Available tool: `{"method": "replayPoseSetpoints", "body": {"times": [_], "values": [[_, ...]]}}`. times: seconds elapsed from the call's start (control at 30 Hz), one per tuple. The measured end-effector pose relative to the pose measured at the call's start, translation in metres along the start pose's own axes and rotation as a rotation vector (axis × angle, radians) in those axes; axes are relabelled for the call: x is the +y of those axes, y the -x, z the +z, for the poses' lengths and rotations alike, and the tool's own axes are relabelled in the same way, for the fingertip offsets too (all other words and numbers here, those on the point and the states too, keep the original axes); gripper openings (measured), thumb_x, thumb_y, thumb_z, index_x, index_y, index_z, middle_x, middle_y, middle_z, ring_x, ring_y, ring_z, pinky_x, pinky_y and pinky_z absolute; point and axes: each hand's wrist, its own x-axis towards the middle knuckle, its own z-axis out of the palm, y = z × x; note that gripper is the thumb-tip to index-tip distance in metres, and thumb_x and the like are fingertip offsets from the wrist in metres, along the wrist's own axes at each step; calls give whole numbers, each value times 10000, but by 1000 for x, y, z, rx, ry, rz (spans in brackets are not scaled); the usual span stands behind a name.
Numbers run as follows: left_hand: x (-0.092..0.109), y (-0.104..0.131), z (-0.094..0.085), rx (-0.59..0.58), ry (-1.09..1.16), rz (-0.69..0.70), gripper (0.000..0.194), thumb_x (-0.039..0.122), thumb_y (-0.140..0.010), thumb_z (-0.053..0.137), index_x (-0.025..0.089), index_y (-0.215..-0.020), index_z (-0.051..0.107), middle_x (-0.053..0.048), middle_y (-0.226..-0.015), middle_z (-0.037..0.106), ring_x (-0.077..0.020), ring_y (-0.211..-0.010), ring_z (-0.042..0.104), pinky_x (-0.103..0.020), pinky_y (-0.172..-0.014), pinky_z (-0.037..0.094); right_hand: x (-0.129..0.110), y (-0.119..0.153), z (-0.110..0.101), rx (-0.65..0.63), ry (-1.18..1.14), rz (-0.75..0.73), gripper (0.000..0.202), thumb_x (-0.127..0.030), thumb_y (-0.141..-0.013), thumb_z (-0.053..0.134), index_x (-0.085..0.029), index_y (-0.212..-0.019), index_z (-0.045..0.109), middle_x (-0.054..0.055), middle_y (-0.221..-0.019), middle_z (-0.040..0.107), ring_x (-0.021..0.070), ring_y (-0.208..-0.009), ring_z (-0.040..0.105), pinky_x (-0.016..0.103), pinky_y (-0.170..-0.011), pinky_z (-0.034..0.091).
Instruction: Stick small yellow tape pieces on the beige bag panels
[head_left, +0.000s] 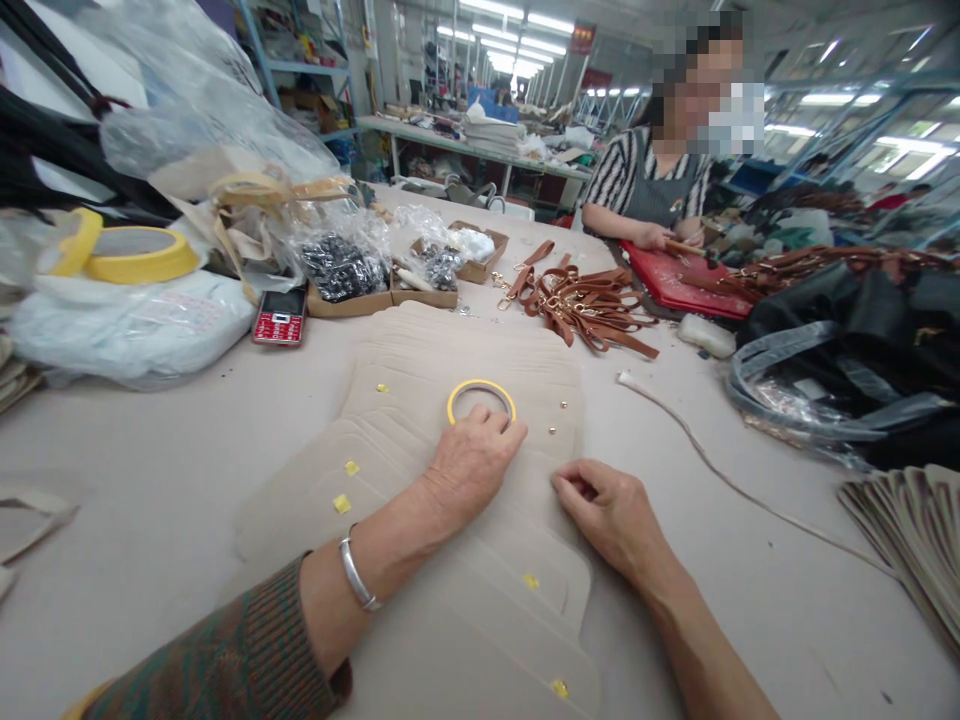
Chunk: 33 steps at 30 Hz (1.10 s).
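Note:
My left hand (476, 460), with a silver bracelet on its wrist, is closed over the near rim of a thin roll of yellow tape (481, 383). The roll rests on overlapping beige panels (465, 345) fanned out on the table. Small yellow tape pieces (342, 504) stick to several of these panels, and two small metal studs (553, 431) show near the right edge. My right hand (611, 505) is beside that edge, thumb and forefinger pinched together; whatever lies between them is hidden.
Boxes of plastic-wrapped parts (352, 300), a red phone (279, 318) and larger yellow tape rolls (142, 255) lie left. Brown straps with clasps (577, 300) lie ahead. Black bags (862, 350) and a cord (697, 440) are at right. Across the table, a person (645, 190) handles a strap.

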Motion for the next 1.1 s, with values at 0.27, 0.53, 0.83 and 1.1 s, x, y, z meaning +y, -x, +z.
{"method": "replayPoseSetpoints", "body": {"times": [0.27, 0.53, 0.83, 1.1], "values": [[-3, 5, -1, 171, 91, 128, 192, 144, -937, 413, 190, -1041, 568, -32, -814, 612, -190, -796, 562, -284, -682, 477, -8, 7, -13, -204, -17, 126, 150, -256, -769, 545, -214, -717, 680, -39, -562, 621, 133, -528, 560, 226, -491, 362], [6, 13, -2, 291, 427, 203, 299, 195, -963, 432, 182, -1259, 472, -59, -1048, 686, -164, -950, 653, -275, -798, 530, -3, 2, -5, -105, -56, 197, 143, -325, -767, 613, -201, -711, 658, -19, -577, 636, 142, -527, 558, 236, -480, 367], [14, 17, -3, 218, 407, 236, 391, 228, -979, 402, 136, -1353, 336, -82, -1018, 698, -191, -886, 676, -290, -717, 543, -12, 8, -2, 266, -181, -361, 169, -190, -866, 570, -209, -1016, 644, 52, -924, 692, 154, -799, 637, 274, -711, 514], [17, 18, -5, 185, 371, 219, 216, 231, -978, 380, 166, -1166, 464, -38, -881, 685, -184, -791, 664, -270, -621, 486, -17, 7, 4, 374, 17, -529, 161, -50, -810, 539, -190, -811, 620, 6, -710, 669, 115, -640, 613, 227, -636, 482]]}}
